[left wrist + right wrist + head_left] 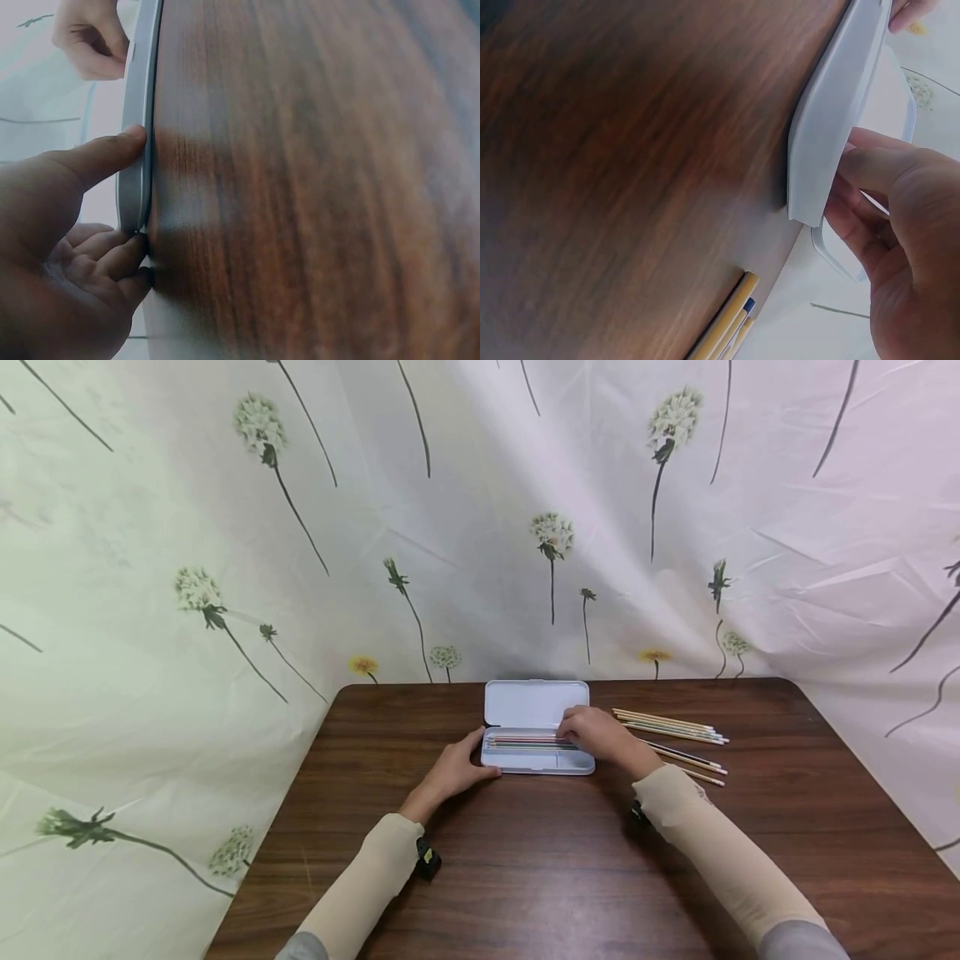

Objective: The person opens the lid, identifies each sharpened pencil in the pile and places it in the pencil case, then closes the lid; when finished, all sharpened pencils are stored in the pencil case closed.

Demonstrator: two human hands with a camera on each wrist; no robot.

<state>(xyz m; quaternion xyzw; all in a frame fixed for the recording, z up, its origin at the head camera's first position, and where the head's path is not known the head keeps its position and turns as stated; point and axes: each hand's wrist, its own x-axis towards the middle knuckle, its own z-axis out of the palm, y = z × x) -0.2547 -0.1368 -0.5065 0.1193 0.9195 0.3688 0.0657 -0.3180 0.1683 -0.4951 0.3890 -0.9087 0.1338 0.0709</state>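
A white hinged pencil case (528, 762) lies with its lid (532, 702) raised at the back. Several pencils (521, 741) lie lengthwise in its long compartment. My left hand (453, 768) grips the case's left end; in the left wrist view the thumb (112, 154) presses the front wall and the fingers (124, 259) bend against the end. My right hand (596, 731) reaches into the right part of the case with bent fingers, over the pencils' right ends. In the right wrist view the case wall hides those fingertips, so whether they pinch a pencil does not show.
To the right of the case, several loose pencils (667, 727) lie side by side on the brown wooden table (525, 860), and more pencils (693, 760) lie nearer the right forearm. A white cloth with dandelion prints (450, 527) hangs behind the table's back edge.
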